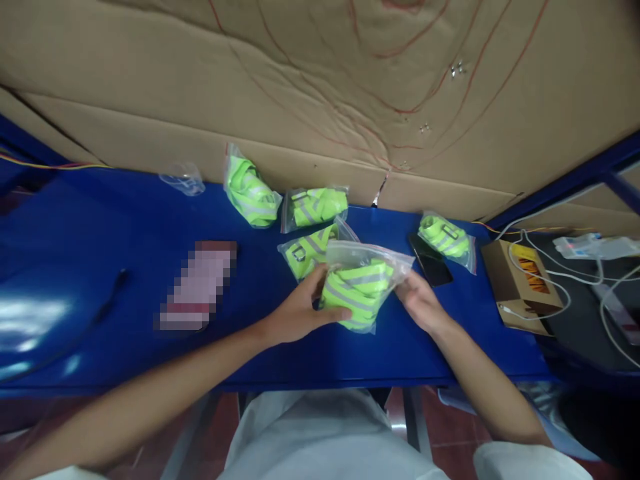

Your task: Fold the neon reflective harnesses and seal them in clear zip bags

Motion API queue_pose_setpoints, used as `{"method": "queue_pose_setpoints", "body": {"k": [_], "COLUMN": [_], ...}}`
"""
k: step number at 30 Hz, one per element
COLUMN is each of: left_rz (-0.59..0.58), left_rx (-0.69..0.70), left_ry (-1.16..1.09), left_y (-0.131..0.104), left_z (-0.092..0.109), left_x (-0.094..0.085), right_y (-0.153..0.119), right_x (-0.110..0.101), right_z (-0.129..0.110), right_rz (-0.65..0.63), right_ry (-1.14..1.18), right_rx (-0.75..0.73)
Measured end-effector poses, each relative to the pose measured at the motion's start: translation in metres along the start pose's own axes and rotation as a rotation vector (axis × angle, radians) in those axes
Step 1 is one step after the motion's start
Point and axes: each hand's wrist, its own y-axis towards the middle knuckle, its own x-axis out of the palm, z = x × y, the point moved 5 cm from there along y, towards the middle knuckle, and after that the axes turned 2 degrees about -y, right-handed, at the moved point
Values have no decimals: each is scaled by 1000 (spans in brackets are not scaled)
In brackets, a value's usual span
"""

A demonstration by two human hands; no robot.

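Note:
A clear zip bag [357,293] packed with a folded neon-yellow reflective strap is held up in front of me over the blue table. My left hand [313,310] grips its left side, thumb across the front. At the bag's upper right edge is my right hand [419,300], its fingers bent against the plastic and partly hidden behind it. Just behind the held bag lies another bagged strap [309,252], partly covered by it. Two more bagged straps, one upright at the left [250,190] and one lying flat [319,207], rest by the cardboard.
Right of my hands lie a dark phone [431,260] and a further bagged strap [447,237]. An open cardboard box [520,283] and white cables stand at the right end. A pixelated flat item [200,287], a black cable [107,293] and a crumpled clear bag [184,180] are leftward.

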Motion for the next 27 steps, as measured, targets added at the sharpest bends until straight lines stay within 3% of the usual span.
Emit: {"method": "queue_pose_setpoints", "body": {"k": [3,6,13,15,17,20,22,24,27], "left_rz": [101,159,74,97,164,289,370,448,464], "left_rx": [113,177,215,260,370,642,754,728,556], "left_ry": [79,187,304,421,607,925,1124,1292,1465], "left_y": [0,1,-3,-7,-12,-20,-21,-16,-3], "left_z": [4,4,4,8,17,41,54,59,49], "left_x": [-6,-8,-1,0,-2,-7,-12,-20,-34], "right_y": [-1,-4,-1,1,2,3,4,5,5], "right_x": [17,28,21,16,6,-14,-26,-36,-43], "right_z": [11,20,20,18,13,-1,-14,-26,-39], "right_rz": [-193,-243,-90,-52,45,212,242,236,229], "right_ry": [-247,-370,-315,-261,-200,-52,88,196,226], "right_rx": [-92,-144,-127,-121,-97,-51,-27,-16,-36]}}
